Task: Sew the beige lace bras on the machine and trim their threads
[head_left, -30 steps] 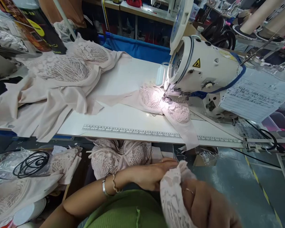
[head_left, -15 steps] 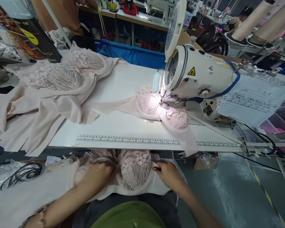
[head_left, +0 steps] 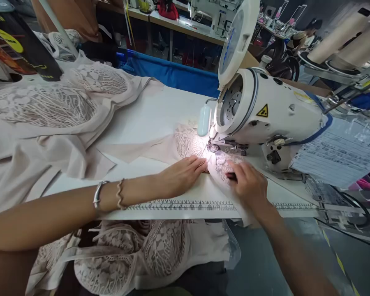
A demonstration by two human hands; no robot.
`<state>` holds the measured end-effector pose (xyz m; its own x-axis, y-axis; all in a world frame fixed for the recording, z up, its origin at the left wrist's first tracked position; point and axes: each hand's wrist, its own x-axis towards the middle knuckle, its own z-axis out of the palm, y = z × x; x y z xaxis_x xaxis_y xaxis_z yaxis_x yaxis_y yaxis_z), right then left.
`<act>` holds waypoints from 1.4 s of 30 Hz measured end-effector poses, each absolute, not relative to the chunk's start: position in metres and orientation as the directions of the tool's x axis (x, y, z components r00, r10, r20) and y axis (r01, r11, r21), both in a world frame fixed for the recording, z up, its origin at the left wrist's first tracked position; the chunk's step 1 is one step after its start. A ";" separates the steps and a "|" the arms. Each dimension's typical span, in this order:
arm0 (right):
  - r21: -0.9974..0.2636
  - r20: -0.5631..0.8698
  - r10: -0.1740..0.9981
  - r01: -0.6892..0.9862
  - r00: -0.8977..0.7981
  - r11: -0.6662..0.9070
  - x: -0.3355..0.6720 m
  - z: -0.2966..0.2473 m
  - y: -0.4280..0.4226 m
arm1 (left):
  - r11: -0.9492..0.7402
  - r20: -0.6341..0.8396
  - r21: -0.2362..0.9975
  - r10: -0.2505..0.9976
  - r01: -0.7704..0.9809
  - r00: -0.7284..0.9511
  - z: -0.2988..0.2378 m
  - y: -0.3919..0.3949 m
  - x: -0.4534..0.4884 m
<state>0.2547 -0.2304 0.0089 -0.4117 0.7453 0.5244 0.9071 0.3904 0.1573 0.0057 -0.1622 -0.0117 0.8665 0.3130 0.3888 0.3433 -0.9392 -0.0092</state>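
Observation:
A pale pink lace bra [head_left: 186, 142] lies on the sewing machine's bed, its middle lit under the needle area. My left hand [head_left: 183, 174] reaches in from the left, fingers together and fingertips gripping the bra's lower edge just before the presser foot. On the other side, my right hand [head_left: 249, 183] is closed at the right cup, thumb and forefinger on the lace. A small dark tool [head_left: 231, 176] shows only partly in that hand. The white sewing machine [head_left: 271, 107] stands above, with its round end cover swung up.
More lace bras [head_left: 49, 107] are heaped at the table's left, and others [head_left: 160, 250] lie below its front edge. A printed ruler [head_left: 188, 205] runs along that edge. A written sheet [head_left: 339, 148] hangs at the right. Thread cones [head_left: 342, 37] stand behind; a dark bottle [head_left: 24, 45] is far left.
Both hands have moved up from the bras below the table to the bra at the needle. The lap bras are let go. The view has shifted slightly.

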 end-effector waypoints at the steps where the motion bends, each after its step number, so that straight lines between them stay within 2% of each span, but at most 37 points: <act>1: 0.153 0.503 0.797 0.942 -0.334 0.298 0.261 0.008 -0.211 | -0.951 0.315 -0.046 0.277 0.306 0.908 -0.010 -0.149 0.013; 2: 0.138 0.457 0.850 0.965 -0.261 0.222 0.268 0.006 -0.192 | -0.961 0.242 -0.090 0.235 0.263 0.941 -0.009 -0.139 0.019; 4: 0.073 0.324 0.926 0.981 -0.192 0.178 0.279 -0.003 -0.161 | -0.966 0.162 -0.157 0.179 0.205 0.970 -0.007 -0.128 0.026; 6: -0.009 0.228 0.953 0.978 -0.201 0.208 0.288 -0.013 -0.141 | -0.962 0.186 -0.163 0.187 0.218 0.965 -0.006 -0.127 0.027; 9: -0.062 0.173 0.951 0.961 -0.257 0.271 0.299 -0.026 -0.130 | -0.954 0.244 -0.119 0.241 0.276 0.939 -0.006 -0.130 0.026; 14: -0.018 0.160 0.934 0.945 -0.319 0.326 0.314 -0.037 -0.135 | -0.948 0.183 -0.148 0.253 0.281 0.950 -0.007 -0.127 0.026; 20: -0.082 0.112 0.939 0.939 -0.324 0.334 0.303 -0.033 -0.135 | -0.928 0.239 -0.117 0.321 0.355 0.917 -0.012 -0.128 0.024; 27: 0.009 0.160 0.911 0.924 -0.379 0.383 0.304 -0.024 -0.144 | -0.911 0.260 -0.092 0.369 0.403 0.893 -0.015 -0.130 0.022; 31: -0.054 0.063 0.897 0.896 -0.438 0.442 0.300 -0.019 -0.151 | -0.923 0.306 -0.075 0.338 0.376 0.890 -0.016 -0.126 0.024; 36: -0.123 0.103 0.795 0.786 -0.598 0.606 0.285 -0.005 -0.157 | -0.920 0.327 -0.105 0.327 0.378 0.887 -0.017 -0.124 0.024; 42: -0.156 0.037 0.861 0.848 -0.508 0.507 0.279 -0.006 -0.162 | -0.928 0.314 -0.067 0.329 0.366 0.891 -0.017 -0.120 0.022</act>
